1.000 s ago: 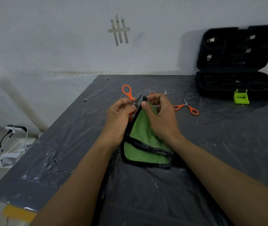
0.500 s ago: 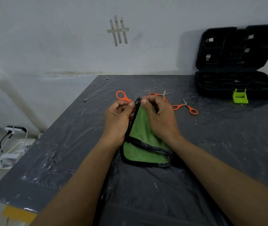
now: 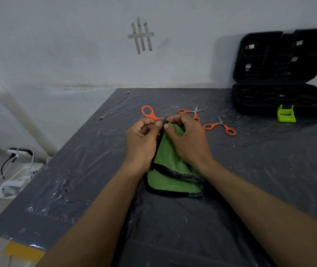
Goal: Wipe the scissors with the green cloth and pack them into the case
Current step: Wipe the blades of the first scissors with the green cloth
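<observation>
My left hand [image 3: 141,139] grips a pair of orange-handled scissors [image 3: 148,112]; one handle ring sticks out above my fingers. My right hand [image 3: 186,139] pinches the green cloth [image 3: 170,170] with black edging around the blade tip, which is mostly hidden. The cloth hangs down onto the table between my wrists. Two more orange scissors lie beyond my hands: one pair [image 3: 191,112] just behind my right hand, another pair [image 3: 221,127] further right. The black case [image 3: 281,101] stands open at the back right, lid up against the wall.
The table is covered in dark grey plastic sheeting [image 3: 269,170]. A lime-green latch piece [image 3: 286,114] sits in front of the case. A small metal bit [image 3: 103,116] lies near the left edge. Power strip and cables [image 3: 16,157] are on the floor at left.
The scissors have tilted and shifted in my left hand, the handle ring moving left and lower, while my right hand keeps the cloth pinched over the blade.
</observation>
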A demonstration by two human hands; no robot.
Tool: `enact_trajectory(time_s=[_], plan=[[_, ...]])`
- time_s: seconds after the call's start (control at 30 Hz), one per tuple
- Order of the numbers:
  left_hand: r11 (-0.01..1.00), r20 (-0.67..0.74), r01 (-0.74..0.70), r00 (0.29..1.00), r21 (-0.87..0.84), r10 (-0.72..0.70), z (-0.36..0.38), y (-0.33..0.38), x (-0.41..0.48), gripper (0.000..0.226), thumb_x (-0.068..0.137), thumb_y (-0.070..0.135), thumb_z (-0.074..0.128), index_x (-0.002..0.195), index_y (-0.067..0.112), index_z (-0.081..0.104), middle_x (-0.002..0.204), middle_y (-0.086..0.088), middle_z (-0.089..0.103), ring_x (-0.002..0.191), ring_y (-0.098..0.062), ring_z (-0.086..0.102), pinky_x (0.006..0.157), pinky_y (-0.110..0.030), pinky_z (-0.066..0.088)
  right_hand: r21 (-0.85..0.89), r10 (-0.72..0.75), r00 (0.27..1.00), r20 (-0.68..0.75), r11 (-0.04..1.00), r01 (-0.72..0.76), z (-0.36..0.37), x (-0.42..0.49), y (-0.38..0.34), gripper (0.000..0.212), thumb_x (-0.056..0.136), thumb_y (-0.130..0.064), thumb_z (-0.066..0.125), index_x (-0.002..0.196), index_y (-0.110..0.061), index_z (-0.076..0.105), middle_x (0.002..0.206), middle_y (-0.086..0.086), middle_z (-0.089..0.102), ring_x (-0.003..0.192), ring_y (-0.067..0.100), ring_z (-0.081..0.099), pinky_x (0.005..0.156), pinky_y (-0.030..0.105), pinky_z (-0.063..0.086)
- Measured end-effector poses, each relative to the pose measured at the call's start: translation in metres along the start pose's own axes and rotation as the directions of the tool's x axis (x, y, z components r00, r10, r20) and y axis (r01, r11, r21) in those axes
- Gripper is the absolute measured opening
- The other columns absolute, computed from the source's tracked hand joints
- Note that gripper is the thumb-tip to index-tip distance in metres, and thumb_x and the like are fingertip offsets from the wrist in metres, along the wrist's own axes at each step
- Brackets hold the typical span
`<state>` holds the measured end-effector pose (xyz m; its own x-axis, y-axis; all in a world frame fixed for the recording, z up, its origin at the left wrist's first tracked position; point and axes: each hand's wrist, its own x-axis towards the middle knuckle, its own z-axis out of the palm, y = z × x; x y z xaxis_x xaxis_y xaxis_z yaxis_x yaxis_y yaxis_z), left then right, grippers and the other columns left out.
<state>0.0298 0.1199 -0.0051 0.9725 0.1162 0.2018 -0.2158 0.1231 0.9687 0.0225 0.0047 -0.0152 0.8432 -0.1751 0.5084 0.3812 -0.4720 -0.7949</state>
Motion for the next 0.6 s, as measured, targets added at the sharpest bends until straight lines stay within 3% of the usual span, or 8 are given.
enact_trajectory(time_s=[0.13, 0.3, 0.33, 0.47, 0.6], plan=[[0.999, -0.013, -0.012, 1.0, 0.033, 0.012, 0.0, 0.0, 0.0, 0.01, 0.088, 0.005, 0.062, 0.082, 0.012, 0.065, 0.072, -0.006, 0.066, 0.061, -0.007, 0.06, 0.06, -0.022, 0.052, 0.02, 0.033, 0.999, -0.011, 0.999, -0.033, -0.001, 0.0, 0.0, 0.007, 0.088, -0.02, 0.065, 0.092, -0.014, 0.067, 0.087, -0.011, 0.066, 0.085, 0.001, 0.061, 0.08, 0.023, 0.051], [0.997, -0.026, -0.007, 1.0, 0.073, 0.009, -0.003, -0.001, 0.002, 0.013, 0.088, 0.007, 0.062, 0.081, 0.017, 0.065, 0.074, -0.005, 0.068, 0.066, -0.006, 0.066, 0.059, -0.018, 0.051, 0.019, 0.065, 0.998, -0.005, 0.998, -0.065, -0.005, 0.0, 0.001, 0.003, 0.088, -0.02, 0.065, 0.086, -0.017, 0.066, 0.082, -0.014, 0.064, 0.083, -0.003, 0.059, 0.071, 0.007, 0.045], [0.997, -0.034, -0.007, 0.999, 0.073, 0.009, -0.003, 0.0, 0.003, 0.013, 0.089, 0.007, 0.062, 0.081, 0.017, 0.064, 0.074, -0.004, 0.068, 0.066, -0.005, 0.067, 0.059, -0.017, 0.051, 0.013, 0.078, 0.997, -0.002, 0.997, -0.078, -0.006, 0.0, 0.002, 0.003, 0.088, -0.02, 0.065, 0.086, -0.018, 0.066, 0.083, -0.014, 0.063, 0.084, -0.003, 0.059, 0.071, 0.008, 0.045], [0.999, -0.087, 0.051, 0.995, -0.009, -0.052, -0.006, 0.003, 0.007, 0.014, 0.087, 0.005, 0.063, 0.079, 0.016, 0.062, 0.071, -0.001, 0.067, 0.063, -0.003, 0.067, 0.054, -0.016, 0.05, 0.011, 0.118, 0.992, -0.047, 0.993, -0.117, -0.01, 0.002, 0.008, 0.001, 0.089, -0.019, 0.065, 0.088, -0.019, 0.065, 0.087, -0.013, 0.063, 0.091, 0.006, 0.059, 0.085, 0.029, 0.05], [0.988, -0.081, 0.154, 0.985, -0.025, -0.155, -0.007, 0.003, 0.008, 0.012, 0.087, 0.005, 0.063, 0.079, 0.014, 0.062, 0.069, -0.001, 0.068, 0.062, -0.005, 0.068, 0.054, -0.019, 0.052, 0.068, 0.059, 0.988, -0.145, 0.996, -0.049, -0.01, 0.002, 0.009, 0.009, 0.089, -0.02, 0.065, 0.097, -0.016, 0.065, 0.097, -0.006, 0.066, 0.096, 0.006, 0.06, 0.088, 0.025, 0.048]])
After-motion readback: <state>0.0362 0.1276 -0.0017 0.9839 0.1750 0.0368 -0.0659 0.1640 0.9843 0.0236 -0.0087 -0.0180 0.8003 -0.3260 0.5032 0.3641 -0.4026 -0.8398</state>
